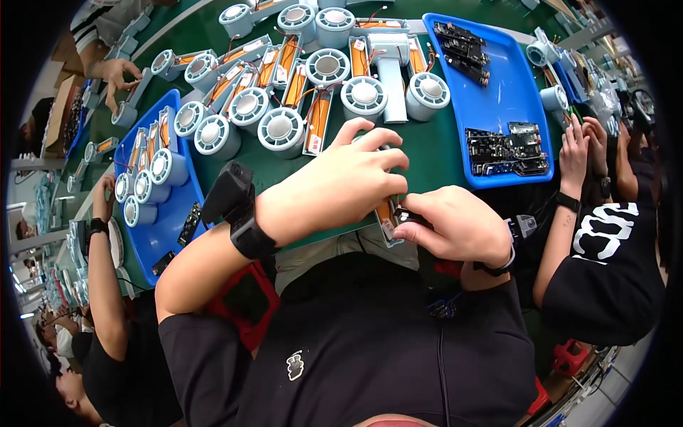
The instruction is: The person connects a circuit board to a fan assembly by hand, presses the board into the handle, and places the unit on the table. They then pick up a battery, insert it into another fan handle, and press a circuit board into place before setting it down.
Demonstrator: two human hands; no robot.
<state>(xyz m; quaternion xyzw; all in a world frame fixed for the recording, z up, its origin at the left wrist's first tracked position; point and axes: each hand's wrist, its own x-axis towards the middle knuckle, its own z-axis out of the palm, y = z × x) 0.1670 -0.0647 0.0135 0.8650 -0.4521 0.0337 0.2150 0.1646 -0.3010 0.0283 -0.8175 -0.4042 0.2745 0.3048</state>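
Observation:
Near the table's front edge, my left hand [356,167] arches over a light-blue handheld fan housing [389,231] and grips it. Most of that housing is hidden beneath the palm. Its open handle end shows an orange strip inside and points toward my body. My right hand [455,224] is closed at this end, thumb and forefinger pinching a small black part [411,218] against the handle. The black part looks like the circuit boards in the tray, but my fingers cover much of it.
Several fan housings [281,129] with orange batteries and red wires crowd the green table ahead. A blue tray [498,107] of black circuit boards [505,149] lies right. Another blue tray [196,206] at left holds fans and boards. Co-workers' hands [575,146] work on both sides.

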